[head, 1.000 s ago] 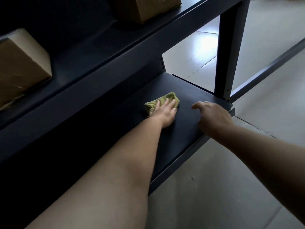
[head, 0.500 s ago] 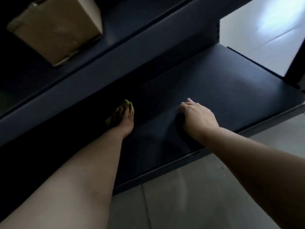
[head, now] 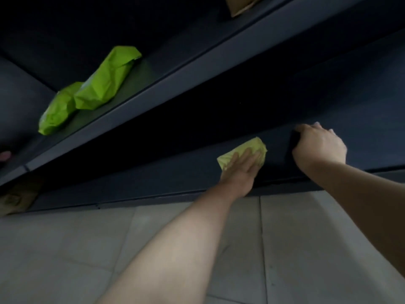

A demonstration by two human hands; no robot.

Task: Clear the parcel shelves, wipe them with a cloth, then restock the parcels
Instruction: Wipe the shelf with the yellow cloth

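"What lies on the lower shelf (head: pixel 153 178)?"
"A yellow-green cloth (head: pixel 245 150), and a dim brown box (head: pixel 15 198) at its left end."
"And the upper shelf (head: pixel 197 75)?"
"A green parcel (head: pixel 105 82) touching a second green parcel (head: pixel 57 113); further right, a cardboard box (head: pixel 241 5)."

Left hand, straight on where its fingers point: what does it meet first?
Nothing visible. Beyond the cloth under the left hand, the lower shelf runs bare into shadow, depth unclear there. The right hand rests just right of that line.
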